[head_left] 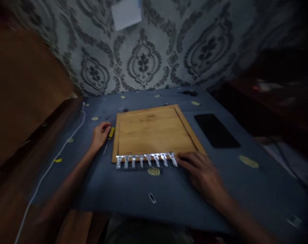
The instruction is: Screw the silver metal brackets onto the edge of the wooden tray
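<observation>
A wooden board (151,132) with a raised rim lies on the blue-grey cloth in front of me. Along its near edge sits a metal strip with several hooks (141,159), their ends hanging over the edge. My right hand (203,169) rests at the board's near right corner, thumb and fingertips closed at the strip's right end. Left of the board, my left hand (101,134) has its fingers curled together; whatever is in them is too small to make out. Beside it lies a screwdriver (111,133) with a yellow handle, its shaft pointing toward me.
A black flat phone-like slab (217,130) lies right of the board. Nearer me is a small dark-and-white piece (152,198). A white cable (54,161) runs down the left side. Brown furniture (24,91) stands left; a patterned wall (143,61) rises behind.
</observation>
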Demonstrator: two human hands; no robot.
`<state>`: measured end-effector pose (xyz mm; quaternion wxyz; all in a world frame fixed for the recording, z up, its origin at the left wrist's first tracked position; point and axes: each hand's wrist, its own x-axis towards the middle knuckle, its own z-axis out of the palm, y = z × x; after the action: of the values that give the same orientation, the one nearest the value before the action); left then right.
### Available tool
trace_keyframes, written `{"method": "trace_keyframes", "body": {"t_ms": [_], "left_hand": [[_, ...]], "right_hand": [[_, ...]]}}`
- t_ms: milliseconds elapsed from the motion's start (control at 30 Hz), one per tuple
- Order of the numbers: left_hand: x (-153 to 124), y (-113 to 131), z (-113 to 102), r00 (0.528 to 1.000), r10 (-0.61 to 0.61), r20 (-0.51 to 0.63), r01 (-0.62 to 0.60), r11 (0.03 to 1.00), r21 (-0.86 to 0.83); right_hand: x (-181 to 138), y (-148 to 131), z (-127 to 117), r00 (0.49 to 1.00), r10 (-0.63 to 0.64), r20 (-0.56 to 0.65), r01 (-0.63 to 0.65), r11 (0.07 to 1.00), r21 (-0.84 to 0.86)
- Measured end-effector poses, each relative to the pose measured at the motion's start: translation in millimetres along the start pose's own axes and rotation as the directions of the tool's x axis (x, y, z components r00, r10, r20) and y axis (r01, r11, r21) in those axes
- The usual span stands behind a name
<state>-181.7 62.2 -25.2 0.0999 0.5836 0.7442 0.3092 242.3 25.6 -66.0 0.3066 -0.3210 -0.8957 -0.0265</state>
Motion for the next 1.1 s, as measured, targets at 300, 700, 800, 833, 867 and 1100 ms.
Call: {"method": "trace_keyframes", "body": {"t_ms": [300,700,800,833,867,1100], "left_hand": [[-0.5,26.3,3.4,0.993,0.111,0.037,-0.117,0.97,0.211],[12.6,11.6,-5.4,0.989,-0.052,0.14,0.004,0.948,0.319],[14.3,13.1,-9.1,0.983,-0.075,0.17,0.015,0.944,0.329],[14.1,14.0,-12.5,0.982,-0.077,0.173,0.015,0.944,0.331],[13.4,15.8,-17.4,0.982,-0.075,0.173,0.014,0.943,0.332],[-7.1,93.9,-68.4,0.962,0.05,-0.267,-0.097,0.981,-0.166]], "right_hand": [[0.6,-2.1,1.6,0.999,0.039,-0.001,-0.039,0.999,0.032],[2.6,-6.7,-1.7,0.996,0.083,0.035,-0.085,0.995,0.046],[2.7,-7.6,-2.2,0.997,0.076,0.031,-0.078,0.996,0.042],[2.7,-7.9,-2.2,0.997,0.077,0.031,-0.079,0.996,0.041],[2.6,-8.2,-2.2,0.996,0.081,0.034,-0.082,0.996,0.039],[2.0,-8.3,-2.6,0.993,0.099,0.062,-0.103,0.993,0.056]]}}
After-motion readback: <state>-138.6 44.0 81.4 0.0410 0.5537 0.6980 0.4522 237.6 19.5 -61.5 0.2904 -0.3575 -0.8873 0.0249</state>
